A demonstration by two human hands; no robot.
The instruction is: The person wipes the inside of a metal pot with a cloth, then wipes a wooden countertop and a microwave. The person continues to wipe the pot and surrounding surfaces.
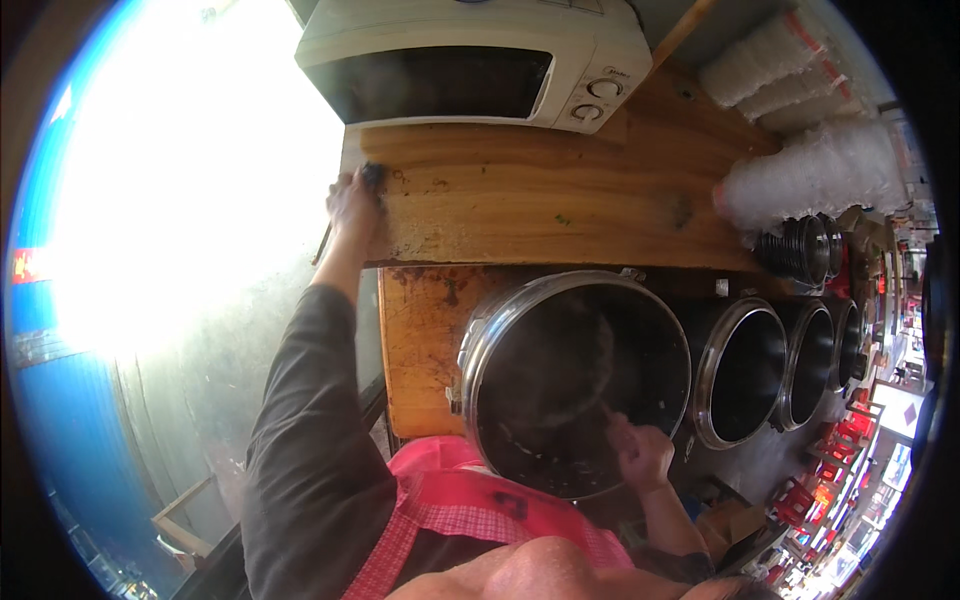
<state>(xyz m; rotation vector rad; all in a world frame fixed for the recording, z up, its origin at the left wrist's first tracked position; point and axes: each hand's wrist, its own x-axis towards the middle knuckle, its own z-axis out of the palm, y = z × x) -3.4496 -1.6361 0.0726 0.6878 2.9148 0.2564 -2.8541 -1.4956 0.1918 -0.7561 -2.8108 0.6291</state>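
Note:
My left hand [352,204] reaches to the left end of a wooden counter [517,176], its fingers on a small dark object [373,175] too blurred to name. Below the counter stands a large round steel pot [480,360], uncovered, with a dark, steamy inside. Over the near right part of its mouth, my right hand [641,452] is curled around what looks like a thin utensil handle [604,409]. A faint curved outline shows farther into the pot; steam hides what it is.
A white Midea microwave oven [480,82] stands on the counter. Wrapped clear plastic stacks [814,176] and dark stacked bowls [799,251] occupy its right end. Several more steel-rimmed pots [705,390] line up rightward. A wooden board [420,352] lies left of the large pot.

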